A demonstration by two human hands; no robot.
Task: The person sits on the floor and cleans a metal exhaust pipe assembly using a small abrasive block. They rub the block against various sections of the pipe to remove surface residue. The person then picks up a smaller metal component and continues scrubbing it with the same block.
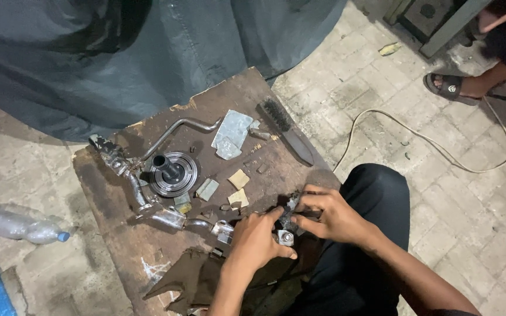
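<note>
Both my hands meet over the near edge of a worn brown board (147,246) laid on the ground. My left hand (257,239) and my right hand (328,214) grip a small dark metal part (288,219) between them; a silver nut-like end (286,237) shows under my left thumb. Left of my hands lies a bent chrome pipe assembly (165,216) with fittings. Behind it stands a round metal pulley-like disc (173,174) with a black centre shaft.
A wire brush (286,130) and a crumpled grey cloth (232,135) lie at the board's far side, with small cardboard scraps (239,179). A plastic bottle (21,227) lies left. A cable (428,140) crosses the paving. Another person's sandalled foot (452,86) is top right. A dark tarp (147,52) hangs behind.
</note>
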